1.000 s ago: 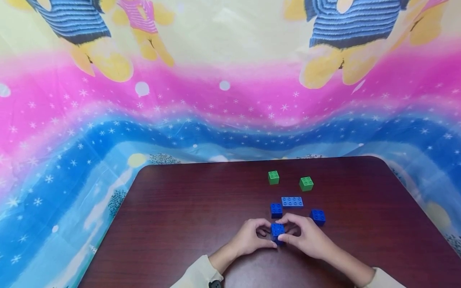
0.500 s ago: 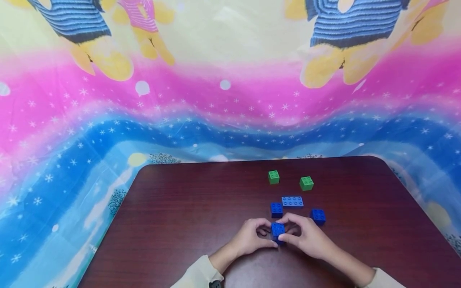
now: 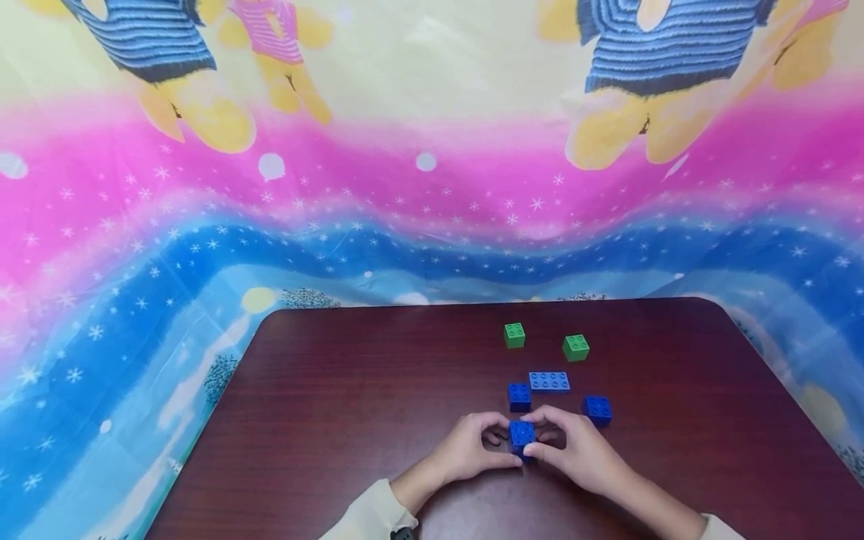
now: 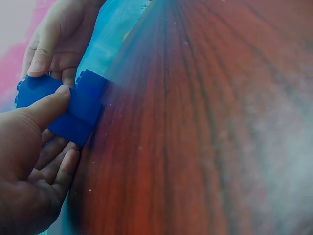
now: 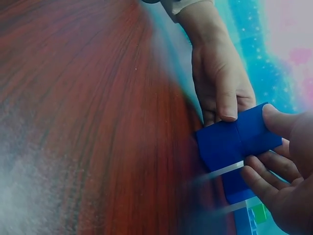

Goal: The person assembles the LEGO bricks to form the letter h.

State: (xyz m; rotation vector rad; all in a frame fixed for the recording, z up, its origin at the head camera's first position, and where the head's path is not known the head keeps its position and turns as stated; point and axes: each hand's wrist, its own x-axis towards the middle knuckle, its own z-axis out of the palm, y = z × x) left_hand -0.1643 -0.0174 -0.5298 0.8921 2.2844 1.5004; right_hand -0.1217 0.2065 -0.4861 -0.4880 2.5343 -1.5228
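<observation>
1. Nothing has visibly moved; the head view alone shifted slightly.
2. Left hand [image 3: 464,454] and right hand [image 3: 579,453] pinch the blue stack [image 3: 522,434], just nearer than one blue brick [image 3: 519,397].
3. Even pressure, edges flush, should serve best.

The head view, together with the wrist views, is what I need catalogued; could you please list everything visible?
Held bricks: apparently two, blue, stacked, nearest the person
Left loose brick: one, blue, beyond the held bricks
Right loose brick: one, blue, to their right
Flat brick: one, light blue, mid-group
Green bricks: two, green, farthest out
Table: one, dark red-brown, beneath the bricks
Backdrop: one, multicoloured, behind the table
Wrist item: one, black, left cuff, cropped
Sleeves: two, cream, bottom edge
Left hand: one, bare, gripping from left
Right hand: one, bare, gripping from right
</observation>
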